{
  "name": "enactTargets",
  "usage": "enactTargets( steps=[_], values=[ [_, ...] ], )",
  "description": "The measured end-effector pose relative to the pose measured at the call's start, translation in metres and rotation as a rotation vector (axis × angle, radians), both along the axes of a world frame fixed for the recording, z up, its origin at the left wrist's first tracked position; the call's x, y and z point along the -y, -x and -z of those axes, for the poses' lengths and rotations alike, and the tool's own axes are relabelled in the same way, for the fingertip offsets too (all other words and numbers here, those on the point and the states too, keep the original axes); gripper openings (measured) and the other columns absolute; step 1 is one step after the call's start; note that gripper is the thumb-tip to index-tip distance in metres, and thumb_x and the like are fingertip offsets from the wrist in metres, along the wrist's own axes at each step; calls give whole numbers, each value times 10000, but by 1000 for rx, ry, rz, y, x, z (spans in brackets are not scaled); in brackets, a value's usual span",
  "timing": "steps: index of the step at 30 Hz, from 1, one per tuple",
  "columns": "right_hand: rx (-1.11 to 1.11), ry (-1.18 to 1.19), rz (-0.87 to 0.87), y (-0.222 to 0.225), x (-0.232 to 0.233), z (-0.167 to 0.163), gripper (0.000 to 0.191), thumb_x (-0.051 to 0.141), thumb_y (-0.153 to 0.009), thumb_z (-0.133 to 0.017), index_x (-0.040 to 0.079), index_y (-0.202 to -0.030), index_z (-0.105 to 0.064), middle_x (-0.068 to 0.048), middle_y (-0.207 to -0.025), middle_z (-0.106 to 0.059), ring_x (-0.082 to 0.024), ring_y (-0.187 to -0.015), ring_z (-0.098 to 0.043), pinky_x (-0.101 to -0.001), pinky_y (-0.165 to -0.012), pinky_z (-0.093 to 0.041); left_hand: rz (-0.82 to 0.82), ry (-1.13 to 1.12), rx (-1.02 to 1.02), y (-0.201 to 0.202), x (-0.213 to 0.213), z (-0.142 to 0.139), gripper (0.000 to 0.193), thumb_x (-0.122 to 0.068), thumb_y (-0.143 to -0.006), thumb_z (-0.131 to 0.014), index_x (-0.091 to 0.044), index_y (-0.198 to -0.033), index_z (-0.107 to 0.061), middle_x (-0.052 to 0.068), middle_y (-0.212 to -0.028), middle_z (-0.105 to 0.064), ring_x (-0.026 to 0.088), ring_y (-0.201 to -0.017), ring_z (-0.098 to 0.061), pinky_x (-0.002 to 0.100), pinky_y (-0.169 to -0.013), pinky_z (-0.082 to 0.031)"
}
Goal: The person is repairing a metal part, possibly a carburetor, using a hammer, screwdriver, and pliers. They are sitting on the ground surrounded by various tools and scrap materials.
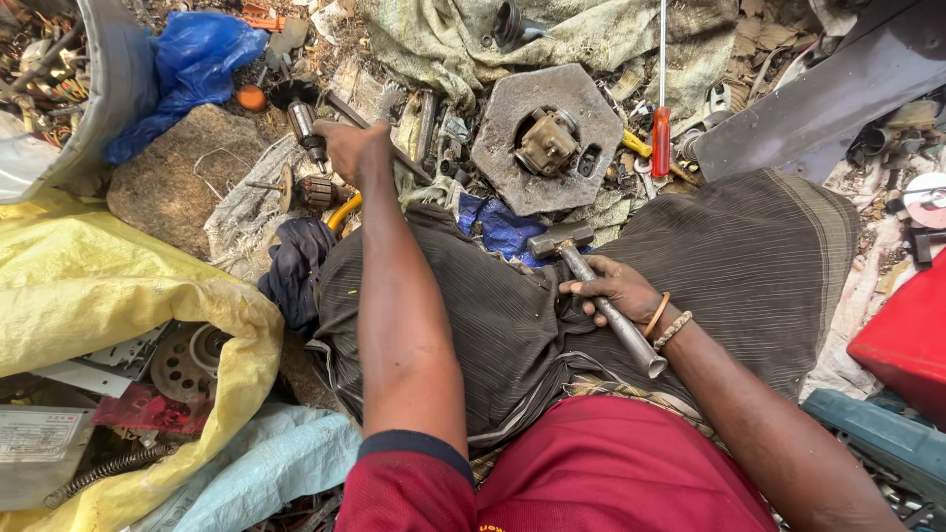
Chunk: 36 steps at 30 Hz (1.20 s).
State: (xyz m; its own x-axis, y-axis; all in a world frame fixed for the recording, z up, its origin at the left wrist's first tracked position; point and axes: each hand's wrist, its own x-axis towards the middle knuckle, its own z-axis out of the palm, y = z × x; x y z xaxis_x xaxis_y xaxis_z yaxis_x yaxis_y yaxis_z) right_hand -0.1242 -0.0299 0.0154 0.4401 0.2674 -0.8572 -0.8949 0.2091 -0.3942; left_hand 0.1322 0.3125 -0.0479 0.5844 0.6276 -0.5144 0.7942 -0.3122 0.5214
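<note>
My left hand (353,150) reaches forward over the ground and grips a motor rotor (304,120) with a dark fan end and a metal shaft. My right hand (613,291) rests on my lap and holds a steel hammer (589,280) by its metal handle, head pointing away from me. Ahead lies a grey hexagonal concrete block (512,163) with a brass-coloured metal part (547,142) set in its middle hole. Another small rotor (305,191) lies on the ground just below my left hand.
A red-handled screwdriver (661,126) lies right of the block. A yellow sack (118,296) with scrap parts sits at left, a blue plastic bag (192,69) at top left, a red container (912,335) at right. Rags and loose metal scrap cover the ground.
</note>
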Motion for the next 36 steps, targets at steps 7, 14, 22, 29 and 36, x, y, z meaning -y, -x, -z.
enactTargets(
  steps=[7,14,22,29,36],
  values=[
    [-3,51,-22,-1,-3,1,659,41,-856,-689,30,-1458,-421,-171,-1089,-734,-84,-569,-610,-222,-403,-515,73,995,837,11,4,-57,485,-181,-886,-843,53,-1221,-582,117,-991,-691,196,-813,-671,314,-710,-607],
    [-12,77,-25,-3,-8,-5,645,43,-861,-684,35,-1452,-427,-157,-1072,-739,-80,-551,-597,-217,-400,-507,146,1119,605,4,107,-54,505,-380,-859,-828,-48,-1124,-555,85,-834,-666,243,-758,-685,413,-699,-634],
    [-34,135,-62,-4,-5,-5,660,70,-874,-682,45,-1476,-412,-126,-976,-727,-72,-512,-584,-218,-371,-486,213,1399,446,-8,153,-35,326,-134,-1003,-541,-60,-1296,-418,137,-980,-693,283,-950,-733,458,-849,-667],
    [-30,127,-88,-4,-2,0,626,92,-885,-688,21,-1457,-444,-73,-889,-698,-56,-504,-567,-206,-359,-473,281,1265,425,-7,152,-24,575,-235,-943,-707,58,-1337,-406,251,-1112,-671,338,-997,-760,456,-817,-668],
    [-36,150,-51,-4,-8,-17,696,153,-914,-655,96,-1551,-382,-17,-849,-622,-44,-484,-534,-208,-359,-465,340,939,511,-10,157,-19,715,-449,-789,-790,22,-1269,-547,214,-1060,-729,274,-887,-793,398,-719,-694]
  ],
)
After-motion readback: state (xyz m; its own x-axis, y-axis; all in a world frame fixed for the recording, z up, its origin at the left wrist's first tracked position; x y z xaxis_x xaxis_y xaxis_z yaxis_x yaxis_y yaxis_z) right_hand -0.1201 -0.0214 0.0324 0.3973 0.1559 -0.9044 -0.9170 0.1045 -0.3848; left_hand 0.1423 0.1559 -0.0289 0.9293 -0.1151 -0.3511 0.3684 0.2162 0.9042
